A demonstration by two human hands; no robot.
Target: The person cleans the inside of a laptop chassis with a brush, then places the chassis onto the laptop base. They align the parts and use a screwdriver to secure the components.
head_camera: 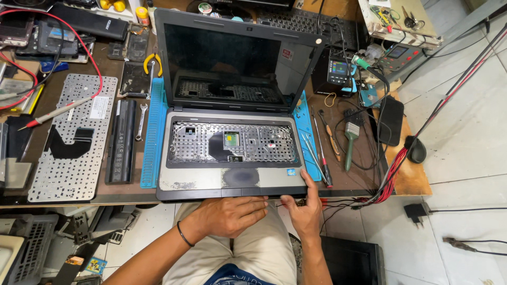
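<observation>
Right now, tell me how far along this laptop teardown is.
Done: the keyboard is out and lies face down left of the laptop, with the battery beside it; the keyboard bay is bare. In hand: the left hand and right hand rest at the laptop's front edge, holding no tool. Left: the palm rest and screen remain attached.

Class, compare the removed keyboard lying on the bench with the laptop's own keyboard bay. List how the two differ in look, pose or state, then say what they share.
The removed keyboard lies underside up, left of the laptop, turned lengthwise toward the viewer; the keyboard bay runs crosswise inside the grey deck. The removed keyboard is a loose part, with a red probe resting across its top; the keyboard bay is fixed and shows a small green part. Both show perforated silver metal with a black patch.
</observation>
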